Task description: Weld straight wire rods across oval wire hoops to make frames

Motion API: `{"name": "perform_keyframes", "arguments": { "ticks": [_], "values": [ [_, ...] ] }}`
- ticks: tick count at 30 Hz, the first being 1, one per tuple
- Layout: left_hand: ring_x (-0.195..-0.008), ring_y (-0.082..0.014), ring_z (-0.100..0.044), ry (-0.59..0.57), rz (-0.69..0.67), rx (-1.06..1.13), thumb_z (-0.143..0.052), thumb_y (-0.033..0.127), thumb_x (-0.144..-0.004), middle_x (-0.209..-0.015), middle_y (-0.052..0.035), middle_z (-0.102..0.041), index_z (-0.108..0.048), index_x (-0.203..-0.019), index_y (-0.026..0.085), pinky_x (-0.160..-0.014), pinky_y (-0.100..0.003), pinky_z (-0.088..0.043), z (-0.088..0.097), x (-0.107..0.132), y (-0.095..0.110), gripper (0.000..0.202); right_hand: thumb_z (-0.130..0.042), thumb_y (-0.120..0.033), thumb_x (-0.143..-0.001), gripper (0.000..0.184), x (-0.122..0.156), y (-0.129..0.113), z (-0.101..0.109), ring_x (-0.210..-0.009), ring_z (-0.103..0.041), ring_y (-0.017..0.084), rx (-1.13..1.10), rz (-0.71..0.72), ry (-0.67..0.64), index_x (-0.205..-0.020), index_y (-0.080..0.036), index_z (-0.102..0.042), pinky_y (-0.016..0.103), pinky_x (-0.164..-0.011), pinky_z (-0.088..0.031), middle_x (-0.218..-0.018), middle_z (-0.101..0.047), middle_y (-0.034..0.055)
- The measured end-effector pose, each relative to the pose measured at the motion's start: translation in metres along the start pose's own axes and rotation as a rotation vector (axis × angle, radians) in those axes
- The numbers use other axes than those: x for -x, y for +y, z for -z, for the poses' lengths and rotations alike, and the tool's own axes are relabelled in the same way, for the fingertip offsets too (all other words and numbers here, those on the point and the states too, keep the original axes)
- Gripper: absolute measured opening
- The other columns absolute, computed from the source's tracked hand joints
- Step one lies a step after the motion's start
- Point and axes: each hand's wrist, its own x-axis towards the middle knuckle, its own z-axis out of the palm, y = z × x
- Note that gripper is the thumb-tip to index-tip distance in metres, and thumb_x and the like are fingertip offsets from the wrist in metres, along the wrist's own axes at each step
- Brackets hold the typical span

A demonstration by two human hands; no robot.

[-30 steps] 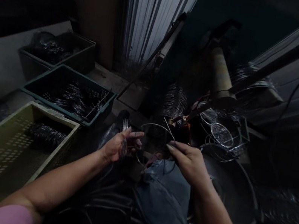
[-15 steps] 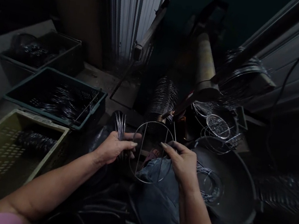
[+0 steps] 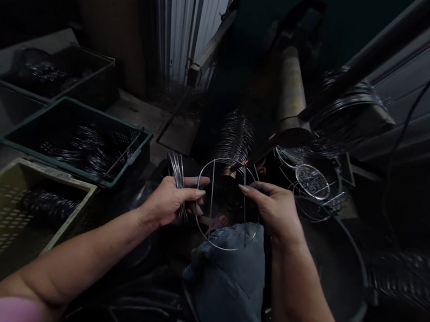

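Note:
My left hand (image 3: pixel 171 198) is closed around a bundle of metal rods (image 3: pixel 177 170), and its thumb and fingers also pinch the left side of a wire ring (image 3: pixel 212 243). Two straight wires cross this ring from top to bottom. On the ring's right side, my right hand (image 3: pixel 273 206) pinches with thumb and forefinger near the right-hand cross wire. The top of the ring is beside the copper-coloured tip (image 3: pixel 229 172) of a machine arm. Behind that tip hangs a stack of wire rings (image 3: pixel 237 134).
A yellow crate (image 3: pixel 87 197), a green crate (image 3: pixel 140 151) and a dark grey crate (image 3: pixel 105 61) holding metal parts stand at left. A round basin (image 3: pixel 344 276) is at right, below loose wire rings (image 3: pixel 312 182). A thick machine cylinder (image 3: pixel 292 80) slants down from above.
The wire ring has risen towards the machine tip and tilted, held in both hands. My right hand has shifted up and right; the basin's coiled wires are now hidden behind my right arm.

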Motion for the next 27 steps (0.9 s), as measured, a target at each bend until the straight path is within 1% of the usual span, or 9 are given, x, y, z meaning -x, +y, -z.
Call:
{"name": "perform_keyframes", "arguments": {
  "ticks": [6,8,10,12,14,16,20,23,27],
  "values": [
    [-0.046,-0.0141,-0.059,0.001,0.011,0.008,-0.063,0.012,-0.068,-0.058,-0.0032,-0.061,-0.060,-0.109,0.010,-0.047,-0.027,-0.051,-0.004,0.003,0.003,0.041,-0.077,-0.040,-0.059,0.031,0.000,-0.005,-0.001,-0.042,-0.038,0.009,0.016,0.014,0.011,-0.061,-0.013,-0.062,0.020,-0.037,-0.026,-0.047,-0.046,-0.0024],
    [-0.045,-0.0131,-0.057,0.016,0.015,0.001,-0.062,0.011,-0.069,-0.056,-0.0031,-0.061,-0.060,-0.109,0.010,-0.046,-0.026,-0.051,-0.004,0.003,0.003,0.040,-0.078,-0.040,-0.058,0.031,0.001,-0.004,-0.003,-0.043,-0.039,0.009,-0.010,0.012,0.018,-0.063,-0.013,-0.063,0.020,-0.038,-0.026,-0.048,-0.048,-0.0017],
    [-0.043,-0.0118,-0.056,0.030,0.006,0.002,-0.062,0.012,-0.070,-0.056,-0.0025,-0.060,-0.060,-0.109,0.011,-0.045,-0.026,-0.050,-0.003,0.001,0.001,0.040,-0.078,-0.039,-0.058,0.031,0.005,-0.001,-0.005,-0.045,-0.044,0.011,-0.088,-0.013,0.010,-0.067,-0.013,-0.064,0.021,-0.040,-0.031,-0.053,-0.051,-0.0001],
    [-0.043,-0.0114,-0.055,0.015,-0.005,-0.002,-0.063,0.015,-0.070,-0.055,-0.0021,-0.060,-0.060,-0.110,0.011,-0.044,-0.025,-0.049,0.000,-0.001,-0.001,0.041,-0.079,-0.037,-0.057,0.030,0.011,0.003,-0.006,-0.047,-0.045,0.011,-0.185,-0.041,0.008,-0.068,-0.013,-0.064,0.020,-0.041,-0.034,-0.055,-0.052,0.0006],
    [-0.042,-0.0119,-0.055,-0.029,-0.007,-0.027,-0.064,0.018,-0.070,-0.055,-0.0017,-0.059,-0.060,-0.111,0.012,-0.043,-0.025,-0.048,0.001,-0.003,-0.004,0.042,-0.081,-0.034,-0.055,0.031,0.021,0.008,-0.004,-0.045,-0.043,0.009,-0.291,-0.070,0.038,-0.070,-0.013,-0.065,0.018,-0.039,-0.032,-0.054,-0.051,-0.0001],
    [-0.041,-0.0121,-0.055,-0.068,0.007,-0.061,-0.064,0.019,-0.070,-0.055,-0.0013,-0.058,-0.060,-0.110,0.012,-0.041,-0.024,-0.047,0.000,-0.006,-0.005,0.041,-0.080,-0.033,-0.055,0.032,0.029,0.013,0.002,-0.040,-0.038,0.007,-0.404,-0.101,0.065,-0.076,-0.013,-0.066,0.017,-0.037,-0.030,-0.051,-0.049,-0.0016],
    [-0.038,-0.0113,-0.054,-0.098,0.026,-0.116,-0.063,0.018,-0.070,-0.054,-0.0010,-0.057,-0.062,-0.106,0.011,-0.038,-0.023,-0.045,-0.011,-0.013,-0.002,0.036,-0.075,-0.031,-0.062,0.028,0.039,0.024,0.017,-0.032,-0.025,0.002,-0.568,-0.144,0.048,-0.082,-0.014,-0.065,0.018,-0.038,-0.034,-0.049,-0.047,-0.0038],
    [-0.037,-0.0106,-0.051,-0.116,0.002,-0.142,-0.064,0.019,-0.070,-0.051,0.0003,-0.055,-0.063,-0.103,0.010,-0.036,-0.022,-0.043,-0.025,-0.018,0.001,0.035,-0.075,-0.028,-0.061,0.026,0.041,0.026,0.023,-0.035,-0.029,0.003,-0.591,-0.125,0.096,-0.080,-0.014,-0.065,0.018,-0.038,-0.034,-0.049,-0.046,-0.0034],
    [-0.034,-0.0067,-0.045,-0.070,-0.073,-0.172,-0.073,0.017,-0.061,-0.050,0.0027,-0.054,-0.064,-0.096,0.008,-0.033,-0.019,-0.039,-0.039,-0.021,0.000,0.036,-0.076,-0.026,-0.060,0.027,0.044,0.025,0.021,-0.037,-0.034,0.005,-0.563,-0.096,0.134,-0.081,-0.013,-0.066,0.017,-0.039,-0.034,-0.048,-0.047,-0.0022]
  ]
}}
